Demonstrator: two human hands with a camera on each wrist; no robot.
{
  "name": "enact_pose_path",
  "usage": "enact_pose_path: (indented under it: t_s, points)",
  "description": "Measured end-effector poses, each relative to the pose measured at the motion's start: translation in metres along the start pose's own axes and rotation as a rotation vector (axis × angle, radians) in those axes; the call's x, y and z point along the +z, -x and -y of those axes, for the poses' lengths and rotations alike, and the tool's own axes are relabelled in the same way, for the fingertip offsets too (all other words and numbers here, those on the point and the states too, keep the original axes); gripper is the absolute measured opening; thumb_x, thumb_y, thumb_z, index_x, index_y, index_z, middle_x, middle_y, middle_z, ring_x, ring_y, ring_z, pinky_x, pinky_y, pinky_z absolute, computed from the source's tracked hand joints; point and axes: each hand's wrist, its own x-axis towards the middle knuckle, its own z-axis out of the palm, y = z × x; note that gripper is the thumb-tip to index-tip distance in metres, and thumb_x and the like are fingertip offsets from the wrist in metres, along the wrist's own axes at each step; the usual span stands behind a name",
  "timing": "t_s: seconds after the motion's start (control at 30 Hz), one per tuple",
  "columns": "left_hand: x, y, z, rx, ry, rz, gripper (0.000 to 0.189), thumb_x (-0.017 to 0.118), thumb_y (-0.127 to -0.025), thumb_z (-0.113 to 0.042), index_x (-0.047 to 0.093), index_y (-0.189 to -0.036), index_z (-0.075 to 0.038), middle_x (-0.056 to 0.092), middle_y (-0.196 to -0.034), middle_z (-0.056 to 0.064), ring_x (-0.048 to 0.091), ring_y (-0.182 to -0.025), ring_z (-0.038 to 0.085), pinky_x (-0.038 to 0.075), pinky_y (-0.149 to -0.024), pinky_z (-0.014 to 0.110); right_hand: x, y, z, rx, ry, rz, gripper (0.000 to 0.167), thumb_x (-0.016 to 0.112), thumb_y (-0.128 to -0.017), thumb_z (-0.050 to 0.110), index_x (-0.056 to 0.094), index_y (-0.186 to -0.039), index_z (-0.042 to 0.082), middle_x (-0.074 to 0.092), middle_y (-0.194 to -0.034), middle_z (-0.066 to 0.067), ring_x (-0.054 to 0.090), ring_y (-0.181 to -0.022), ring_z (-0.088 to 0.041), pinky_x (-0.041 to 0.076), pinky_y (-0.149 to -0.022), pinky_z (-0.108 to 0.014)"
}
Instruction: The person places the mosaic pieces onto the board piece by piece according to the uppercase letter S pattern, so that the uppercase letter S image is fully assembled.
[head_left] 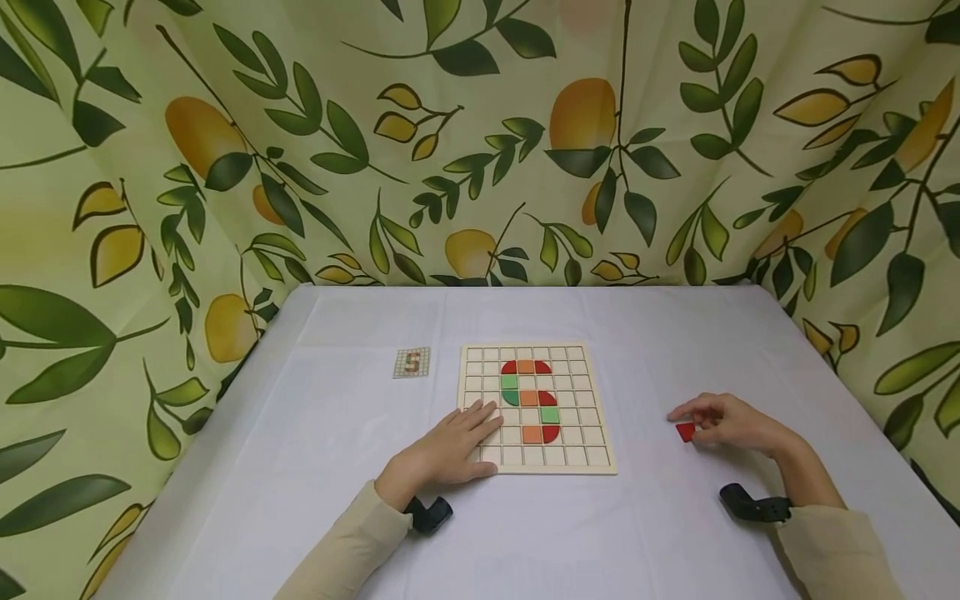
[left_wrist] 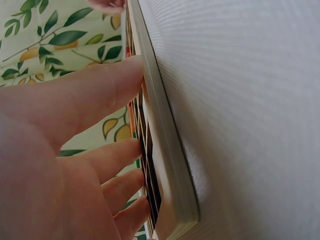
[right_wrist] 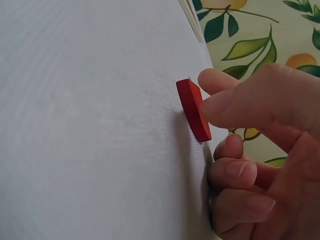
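Note:
A wooden grid board (head_left: pixel 600 454) lies on the table, with red, orange and green tiles forming an S-like shape. My left hand (head_left: pixel 450 446) rests with spread fingers on its lower left part. In the left wrist view, the thumb (left_wrist: pixel 107 82) lies along the board's edge (left_wrist: pixel 170 165). Right of the board, my right hand (head_left: pixel 731 421) holds a small red tile (head_left: pixel 686 432) between thumb and index finger, at the tabletop. The right wrist view shows the thumb against the red tile (right_wrist: pixel 194 110), which has a curved side; the other fingers are curled.
A small card (head_left: pixel 411 362) with a similar S pattern on a grid lies left of the board. White cloth (head_left: pixel 337 417) covers the table. A curtain (head_left: pixel 480 167) printed with leaves and fruit hangs behind and at both sides. Each wrist wears a black camera band.

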Motion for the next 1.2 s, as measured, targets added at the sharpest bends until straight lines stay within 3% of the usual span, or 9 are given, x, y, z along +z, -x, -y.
enact_pose_path:
  t_s: [0.1,0.23,0.6,0.73,1.0,1.2]
  points:
    - [-0.001,0.0,0.0,-0.003,0.002,0.002,0.069,0.06,-0.092,-0.037,0.033,-0.151,-0.014,0.023,-0.163,0.006,0.018,-0.153,0.028,0.021,-0.124,0.05,-0.001,0.0,-0.001,-0.028,0.006,0.014,0.029,0.068,-0.081,0.001,0.067,-0.108,-0.007,0.065,-0.096,0.017,0.038,-0.074,-0.004,0.032,-0.057,-0.022]
    - [-0.001,0.0,0.0,-0.008,0.001,0.001,0.069,0.06,-0.093,-0.038,0.032,-0.151,-0.014,0.022,-0.163,0.006,0.017,-0.153,0.028,0.021,-0.124,0.05,-0.002,-0.001,-0.001,-0.038,0.029,0.006,0.026,0.068,-0.081,0.0,0.068,-0.106,-0.007,0.058,-0.089,0.009,0.039,-0.072,-0.004,0.032,-0.056,-0.022]
    - [0.001,0.0,0.003,0.003,0.009,-0.014,0.069,0.06,-0.092,-0.037,0.033,-0.151,-0.014,0.023,-0.163,0.006,0.018,-0.153,0.028,0.022,-0.123,0.051,0.004,-0.006,0.003,0.138,0.06,-0.09,0.028,0.077,-0.079,0.014,0.071,-0.1,-0.003,0.048,-0.077,0.004,0.039,-0.069,-0.001,0.034,-0.056,-0.019]
    - [0.001,-0.001,0.004,0.006,0.004,-0.017,0.069,0.06,-0.092,-0.038,0.033,-0.151,-0.014,0.023,-0.163,0.006,0.018,-0.153,0.028,0.022,-0.123,0.051,0.003,-0.006,0.004,0.167,0.045,-0.087,0.031,0.079,-0.077,0.015,0.069,-0.099,-0.004,0.048,-0.076,0.004,0.04,-0.068,0.0,0.034,-0.056,-0.019]
    - [0.001,-0.002,0.003,0.006,-0.006,-0.012,0.069,0.06,-0.092,-0.039,0.033,-0.151,-0.015,0.023,-0.163,0.006,0.018,-0.153,0.028,0.022,-0.123,0.05,-0.005,0.002,-0.005,0.068,0.008,-0.011,0.032,0.073,-0.08,0.005,0.063,-0.106,-0.009,0.047,-0.079,0.006,0.041,-0.07,0.003,0.037,-0.056,-0.017]
    - [0.002,-0.002,0.003,0.005,-0.003,-0.004,0.069,0.06,-0.092,-0.039,0.033,-0.151,-0.014,0.023,-0.163,0.006,0.018,-0.153,0.028,0.021,-0.124,0.05,-0.004,0.003,-0.01,0.07,-0.017,-0.011,0.03,0.073,-0.081,0.009,0.065,-0.104,-0.008,0.048,-0.076,0.008,0.043,-0.068,-0.001,0.037,-0.054,-0.019]
